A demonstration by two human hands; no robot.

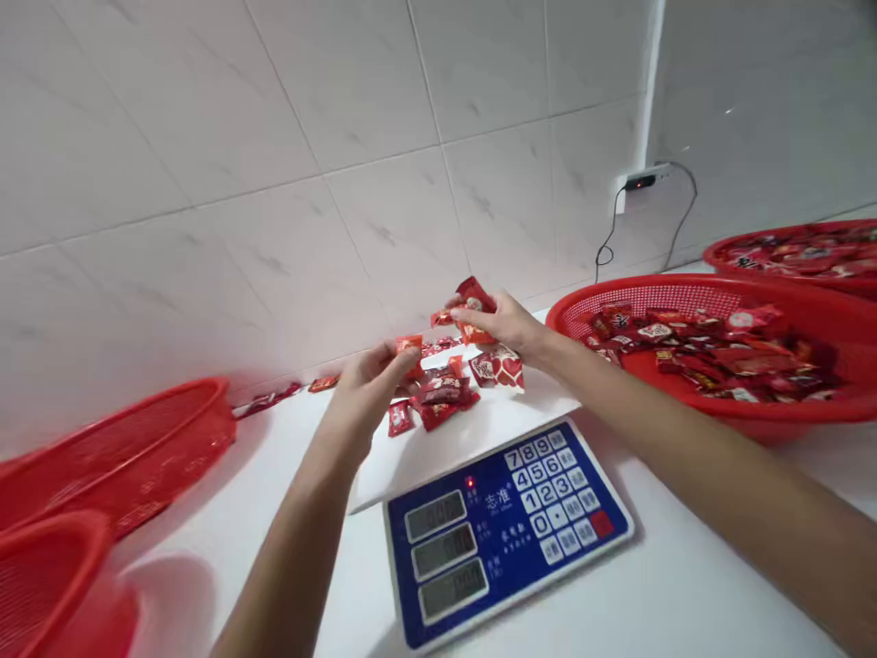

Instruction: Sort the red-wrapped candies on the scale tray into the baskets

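My left hand (370,388) pinches a small orange-red wrapped candy (409,344) over the left side of the scale's white pan (472,429). Several red candy packets in my right hand (505,322) are held above the back right of that pan, the topmost being a dark red packet (475,291). Beneath and between both hands lies a loose pile of red wrapped candies (442,393). A heart-patterned packet (507,367) rests close under my right hand. In front of the pan is the scale's blue keypad panel (507,521); its display digits are too faint to read.
On the right stands a red mesh basket (685,291) holding many wrapped candies, with another red basket (754,239) of candies behind. Red baskets (151,448) stand at left. Loose packets (267,399) lie along the tiled wall. A cable (603,247) hangs from a socket.
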